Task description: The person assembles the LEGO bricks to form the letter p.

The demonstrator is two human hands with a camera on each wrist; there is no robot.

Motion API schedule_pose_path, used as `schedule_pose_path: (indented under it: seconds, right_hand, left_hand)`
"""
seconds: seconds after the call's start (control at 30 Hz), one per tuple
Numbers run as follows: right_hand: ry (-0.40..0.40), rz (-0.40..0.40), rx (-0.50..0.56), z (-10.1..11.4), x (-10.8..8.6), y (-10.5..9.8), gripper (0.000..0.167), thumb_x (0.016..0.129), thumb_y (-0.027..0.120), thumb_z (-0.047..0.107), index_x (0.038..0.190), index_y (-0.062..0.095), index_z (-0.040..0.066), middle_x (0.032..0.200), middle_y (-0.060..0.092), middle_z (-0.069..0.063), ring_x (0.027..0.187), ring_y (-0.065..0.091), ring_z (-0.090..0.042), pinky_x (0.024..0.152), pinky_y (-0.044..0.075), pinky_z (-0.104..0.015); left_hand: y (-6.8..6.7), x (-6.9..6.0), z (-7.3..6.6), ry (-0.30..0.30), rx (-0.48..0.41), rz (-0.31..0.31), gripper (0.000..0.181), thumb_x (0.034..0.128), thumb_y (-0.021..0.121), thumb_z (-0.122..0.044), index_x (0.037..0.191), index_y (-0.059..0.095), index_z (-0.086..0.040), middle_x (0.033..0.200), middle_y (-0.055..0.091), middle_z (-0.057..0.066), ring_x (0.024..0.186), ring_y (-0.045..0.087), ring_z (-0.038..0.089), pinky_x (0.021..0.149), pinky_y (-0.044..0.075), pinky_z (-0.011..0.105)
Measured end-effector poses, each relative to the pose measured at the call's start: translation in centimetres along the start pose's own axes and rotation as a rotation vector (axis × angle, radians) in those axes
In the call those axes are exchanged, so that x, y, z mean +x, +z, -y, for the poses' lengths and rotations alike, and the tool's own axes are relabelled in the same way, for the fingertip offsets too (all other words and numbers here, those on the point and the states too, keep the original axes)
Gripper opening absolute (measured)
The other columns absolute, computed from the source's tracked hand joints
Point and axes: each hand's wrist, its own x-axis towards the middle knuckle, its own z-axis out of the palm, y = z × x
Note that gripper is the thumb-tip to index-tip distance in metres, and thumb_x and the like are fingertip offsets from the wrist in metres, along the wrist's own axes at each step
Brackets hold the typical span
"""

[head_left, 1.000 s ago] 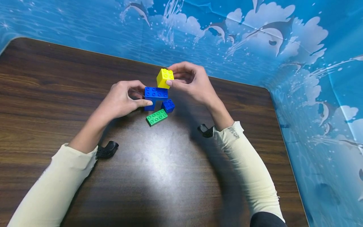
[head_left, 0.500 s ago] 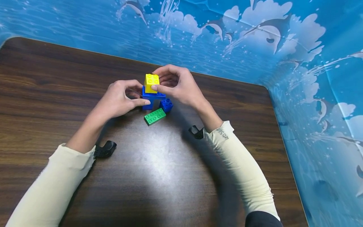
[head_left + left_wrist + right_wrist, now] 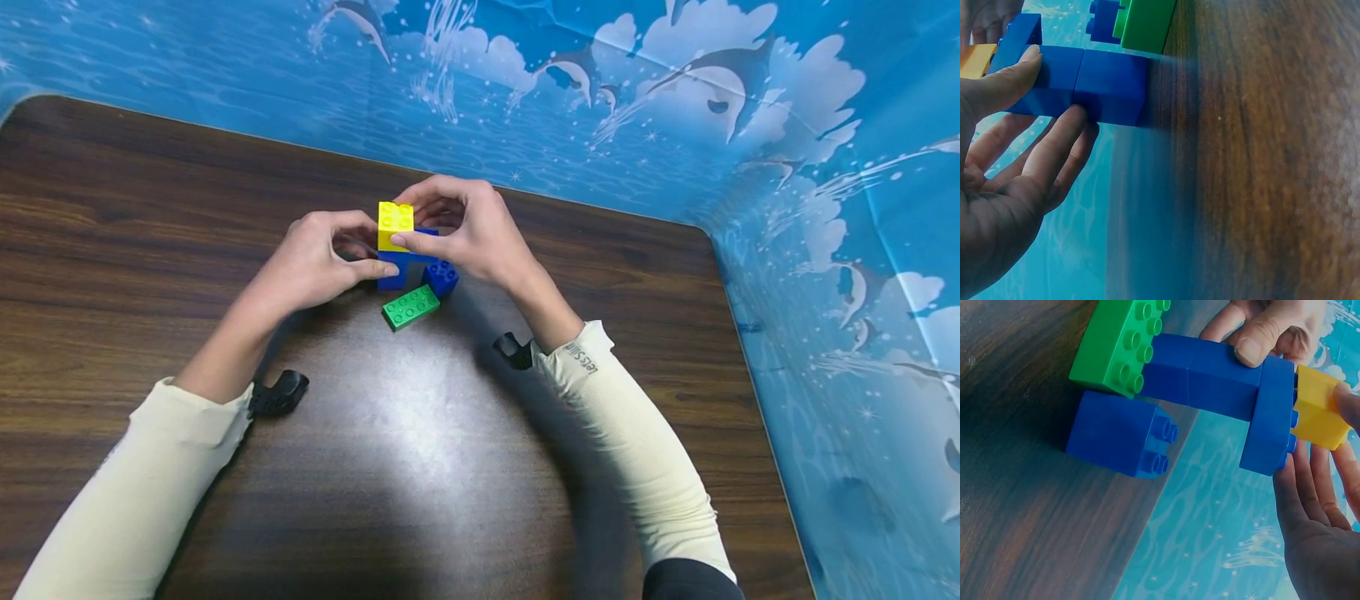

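Left hand (image 3: 318,260) pinches blue stack (image 3: 1222,375) | right hand (image 3: 480,232) pinches yellow block (image 3: 396,218) at its top | near thumbs: green block (image 3: 410,308), blue block (image 3: 441,279)

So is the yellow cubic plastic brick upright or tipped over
Upright: in the head view, the yellow brick has its studded face up; the right hand pinches it over the stacked blue plastic bricks.

We could pass over the table (image 3: 420,492) between the left sleeve (image 3: 161,475) and right sleeve (image 3: 630,442). Nearer the stack (image 3: 1225,372), the green brick (image 3: 411,308) and loose brick (image 3: 441,278) obstruct us; a gap shows under its overhang. The left hand (image 3: 318,262) blocks its left, the right hand (image 3: 483,235) its right, the yellow brick (image 3: 395,218) part of its top.
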Motion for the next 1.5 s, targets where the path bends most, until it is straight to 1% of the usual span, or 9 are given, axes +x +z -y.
schedule_pose_path:
  seconds: [0.1,0.33,0.6,0.7,0.83,0.93,1.03,1.27,1.5]
  right_hand:
    - [0.013,-0.001,0.002,0.0,0.1,0.0,0.033,0.091,0.087,0.011,0.122,0.077,0.004,0.113,0.077,-0.009,0.097,0.072,-0.016,0.092,0.063,-0.032]
    - [0.036,-0.004,-0.001,0.0,0.2,-0.2,0.032,0.09,0.089,0.011,0.119,0.078,0.004,0.111,0.078,-0.009,0.095,0.074,-0.014,0.089,0.063,-0.028]
    - [0.058,-0.031,0.073,-0.8,0.1,0.2,0.033,0.087,0.09,0.009,0.118,0.079,0.003,0.112,0.078,-0.011,0.098,0.074,-0.025,0.089,0.064,-0.031]
    - [0.04,-0.032,0.079,-1.0,0.0,0.2,0.033,0.087,0.09,0.008,0.117,0.078,0.002,0.112,0.078,-0.012,0.099,0.074,-0.028,0.089,0.064,-0.032]
    - [0.016,-0.004,0.075,-1.0,0.1,0.1,0.033,0.09,0.088,0.009,0.12,0.076,0.003,0.111,0.076,-0.011,0.102,0.073,-0.032,0.091,0.063,-0.033]
    - [0.011,0.015,0.089,-1.2,-0.1,-0.1,0.039,0.091,0.087,0.011,0.127,0.073,0.005,0.115,0.074,-0.009,0.107,0.071,-0.035,0.095,0.062,-0.037]
    - [0.007,0.006,0.117,-1.6,-0.5,-0.5,0.044,0.092,0.087,0.012,0.132,0.071,0.008,0.121,0.073,-0.008,0.11,0.07,-0.032,0.099,0.062,-0.04]
    - [0.057,-0.086,0.134,-2.7,-1.9,-2.3,0.047,0.094,0.084,0.011,0.138,0.068,0.009,0.128,0.072,-0.011,0.109,0.069,-0.026,0.099,0.061,-0.043]
    - [0.169,-0.063,0.106,-4.9,-3.7,-2.8,0.041,0.093,0.084,0.01,0.132,0.07,0.006,0.131,0.068,-0.022,0.104,0.071,-0.024,0.094,0.062,-0.038]
  left_hand:
    - [0.0,0.0,0.0,-0.003,0.003,-0.001,0.037,0.0967,0.084,-0.027,0.127,0.073,-0.009,0.124,0.076,0.019,0.11,0.075,0.035,0.093,0.06,0.054]
    - [0.0,-0.1,-0.1,-0.004,0.005,0.004,0.038,0.097,0.083,-0.027,0.128,0.073,-0.008,0.125,0.076,0.02,0.11,0.075,0.036,0.094,0.06,0.055]
    - [0.2,-0.1,-0.1,0.004,0.004,0.009,0.037,0.0968,0.083,-0.026,0.128,0.073,-0.009,0.126,0.076,0.019,0.111,0.075,0.036,0.095,0.06,0.056]
    - [0.2,-0.1,0.0,0.001,-0.004,0.012,0.037,0.0968,0.083,-0.025,0.129,0.073,-0.009,0.127,0.075,0.019,0.112,0.075,0.035,0.095,0.06,0.056]
    - [0.1,-0.1,0.0,-0.002,-0.006,0.006,0.037,0.0966,0.084,-0.026,0.128,0.073,-0.009,0.126,0.076,0.018,0.112,0.075,0.035,0.095,0.06,0.055]
    - [0.1,-0.1,0.0,-0.004,-0.004,0.006,0.037,0.0966,0.084,-0.027,0.128,0.074,-0.01,0.126,0.076,0.018,0.112,0.075,0.035,0.095,0.06,0.055]
    - [0.1,-0.1,0.0,-0.012,-0.004,0.005,0.038,0.0967,0.084,-0.027,0.129,0.073,-0.01,0.126,0.076,0.019,0.113,0.074,0.036,0.095,0.059,0.055]
    - [0.3,0.0,-0.1,-0.053,0.015,0.005,0.044,0.0971,0.083,-0.028,0.134,0.07,-0.009,0.133,0.073,0.021,0.116,0.07,0.039,0.095,0.057,0.056]
    - [0.4,0.0,-0.2,-0.061,0.028,-0.005,0.045,0.0965,0.084,-0.028,0.135,0.069,-0.009,0.133,0.073,0.021,0.116,0.069,0.039,0.096,0.056,0.056]
